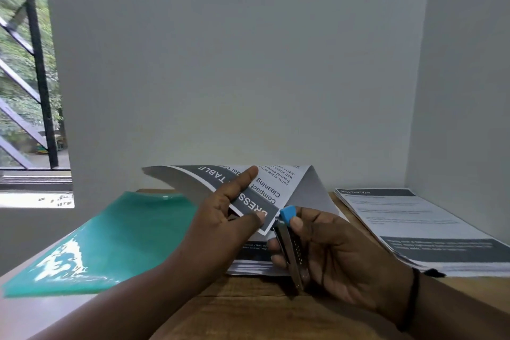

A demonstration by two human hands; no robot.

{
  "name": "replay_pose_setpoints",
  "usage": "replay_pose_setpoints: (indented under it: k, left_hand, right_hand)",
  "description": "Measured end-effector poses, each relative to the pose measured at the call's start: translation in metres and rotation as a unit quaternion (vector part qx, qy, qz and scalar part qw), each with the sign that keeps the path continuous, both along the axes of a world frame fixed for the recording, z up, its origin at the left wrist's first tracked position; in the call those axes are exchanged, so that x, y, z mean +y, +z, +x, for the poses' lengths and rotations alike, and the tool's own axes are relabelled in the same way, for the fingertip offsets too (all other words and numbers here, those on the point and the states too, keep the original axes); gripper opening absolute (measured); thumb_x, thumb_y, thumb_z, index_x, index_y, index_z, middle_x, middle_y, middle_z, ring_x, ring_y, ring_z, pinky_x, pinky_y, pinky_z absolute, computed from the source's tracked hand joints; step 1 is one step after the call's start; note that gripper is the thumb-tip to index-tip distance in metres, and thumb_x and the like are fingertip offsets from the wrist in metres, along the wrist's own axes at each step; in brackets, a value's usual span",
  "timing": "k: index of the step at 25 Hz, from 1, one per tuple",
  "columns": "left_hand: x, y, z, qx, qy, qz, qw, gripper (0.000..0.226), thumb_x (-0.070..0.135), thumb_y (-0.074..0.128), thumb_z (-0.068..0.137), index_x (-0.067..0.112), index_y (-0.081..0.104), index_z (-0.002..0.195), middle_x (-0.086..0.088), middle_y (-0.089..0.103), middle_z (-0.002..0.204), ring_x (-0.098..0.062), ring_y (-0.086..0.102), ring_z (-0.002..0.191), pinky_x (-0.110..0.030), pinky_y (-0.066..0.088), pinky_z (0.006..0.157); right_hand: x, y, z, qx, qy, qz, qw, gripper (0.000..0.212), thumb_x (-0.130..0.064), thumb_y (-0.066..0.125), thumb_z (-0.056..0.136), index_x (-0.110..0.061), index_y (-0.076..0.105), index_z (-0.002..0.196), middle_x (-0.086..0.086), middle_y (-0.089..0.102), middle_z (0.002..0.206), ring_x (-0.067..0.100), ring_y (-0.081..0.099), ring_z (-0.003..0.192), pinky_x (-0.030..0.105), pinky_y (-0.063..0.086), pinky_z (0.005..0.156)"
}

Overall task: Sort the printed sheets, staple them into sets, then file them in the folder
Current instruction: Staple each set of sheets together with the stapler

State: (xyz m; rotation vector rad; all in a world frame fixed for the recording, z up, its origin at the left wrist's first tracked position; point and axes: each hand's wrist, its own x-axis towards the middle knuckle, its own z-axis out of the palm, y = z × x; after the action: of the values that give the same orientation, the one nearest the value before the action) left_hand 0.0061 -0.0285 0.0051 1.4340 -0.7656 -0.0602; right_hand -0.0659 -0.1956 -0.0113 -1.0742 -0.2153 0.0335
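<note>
My left hand [231, 215] pinches the near corner of a set of printed sheets [278, 182], lifted off the table with the text upside down to me and the far part curling upward. My right hand [331, 254] grips a small stapler [289, 240] with a blue cap and metal body. Its blue tip sits right at the corner of the held sheets. A teal plastic folder [110, 237] lies flat on the left, hanging past the table's edge. More printed sheets [254, 259] lie on the table under my hands.
A second stack of printed sheets [419, 229] lies on the right, against the side wall. The wooden table [248, 309] stands in a corner between white walls. A barred window [30, 77] is at the left.
</note>
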Motion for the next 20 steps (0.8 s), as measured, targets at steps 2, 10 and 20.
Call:
replay_pose_setpoints:
  k: [2, 10, 20]
  left_hand:
    - [0.000, 0.000, 0.000, 0.005, 0.001, 0.010, 1.000, 0.061, -0.007, 0.062, 0.085, 0.037, 0.056, 0.125, 0.001, 0.076, 0.094, -0.010, 0.069, 0.075, -0.026, 0.059, 0.071]
    - [-0.009, -0.008, -0.006, 0.062, -0.031, 0.030, 0.997, 0.064, -0.011, 0.062, 0.084, 0.027, 0.050, 0.133, -0.002, 0.077, 0.084, -0.009, 0.066, 0.057, -0.017, 0.051, 0.052]
    - [-0.009, -0.014, -0.005, 0.016, -0.025, 0.059, 0.998, 0.063, -0.005, 0.046, 0.094, 0.046, 0.052, 0.131, -0.003, 0.069, 0.116, -0.013, 0.068, 0.074, -0.025, 0.053, 0.063]
  right_hand:
    - [0.000, 0.001, 0.000, 0.003, -0.013, 0.010, 1.000, 0.064, -0.017, 0.092, 0.053, 0.003, 0.068, 0.110, 0.023, 0.066, 0.092, 0.026, 0.067, 0.079, 0.035, 0.059, 0.072]
    - [0.007, 0.001, 0.000, 0.053, -0.055, 0.012, 0.997, 0.058, -0.014, 0.092, 0.053, 0.007, 0.070, 0.103, 0.027, 0.066, 0.101, 0.032, 0.066, 0.083, 0.036, 0.060, 0.072]
    - [0.018, 0.007, -0.009, 0.097, -0.074, -0.002, 0.993, 0.038, -0.011, 0.064, 0.079, 0.001, 0.061, 0.115, 0.021, 0.069, 0.092, 0.028, 0.069, 0.074, 0.037, 0.059, 0.060]
